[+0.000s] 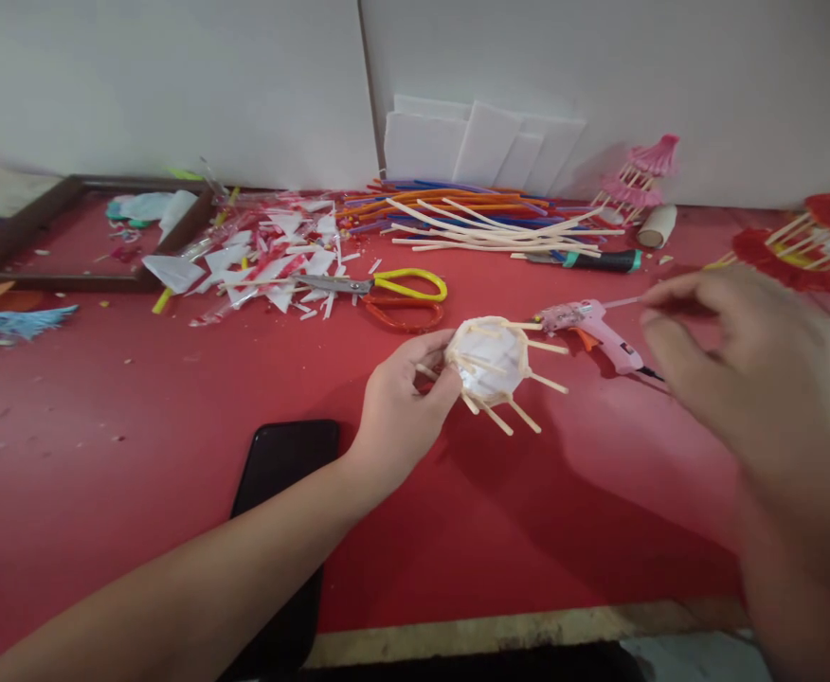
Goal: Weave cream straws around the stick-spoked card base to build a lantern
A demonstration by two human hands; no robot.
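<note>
My left hand (415,398) pinches the near-left rim of a small round craft piece (493,360), raised over the red table. Its middle is white and translucent, and several pale sticks point outward from its edge. To the right, my right hand (734,350) is somewhat blurred, its thumb and forefinger drawn together at the rear end of a glue stick (622,302). That stick comes out of the back of a pink hot glue gun (606,339) with an orange trigger, which lies on the table just beyond the craft piece.
Scissors (407,289) with yellow and red handles lie beside plastic and paper scraps (279,246). A phone (283,464) rests under my left forearm. Behind are bundled pipe cleaners (500,223), a dark-handled cutter (600,260), white sheets (486,142), a pink tiered model (639,175) and a wooden frame (38,213).
</note>
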